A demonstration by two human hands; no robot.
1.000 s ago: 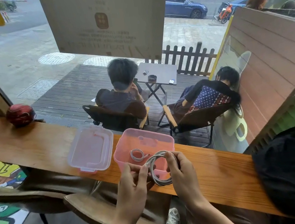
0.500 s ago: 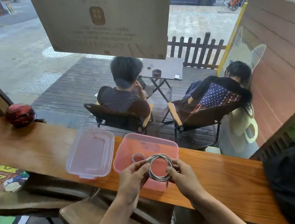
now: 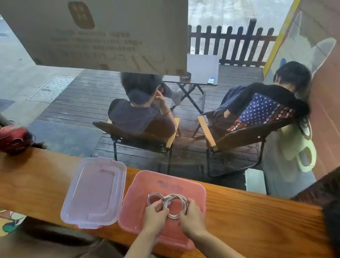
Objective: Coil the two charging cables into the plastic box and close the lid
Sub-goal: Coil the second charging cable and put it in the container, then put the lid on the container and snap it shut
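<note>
A pink translucent plastic box (image 3: 135,201) sits open on the long wooden surface (image 3: 253,215) that runs along a window. Inside it, both hands work on a coiled white charging cable (image 3: 178,204). The left hand (image 3: 155,215) grips the coil at its 9 o'clock side with fingers curled round the strands; the right hand (image 3: 191,215) pinches it at about 4 o'clock, its fingers likewise closed on the cable. The coil lies low in the box, though whether it touches the floor of the box cannot be told. A second, smaller white cable loop (image 3: 152,197) shows at 11 o'clock from the held coil, also within the box and touching or overlapping it.

Just beside the box, at its 9 o'clock, lies the clear pinkish plastic lid (image 3: 94,189), detached and flat on the surface. Far off at 10 o'clock, a dark red rounded object (image 3: 12,139) rests near the window edge.

A large tan sign (image 3: 96,30) hangs on the glass at 12 o'clock, bearing a square logo of four small blocks and several lines of print seen in reverse; none of it can be read. A faint purplish mark on the far inner wall of the box is too blurred to read. Beyond the glass, two people sit in wooden folding chairs (image 3: 144,137) on a deck.
</note>
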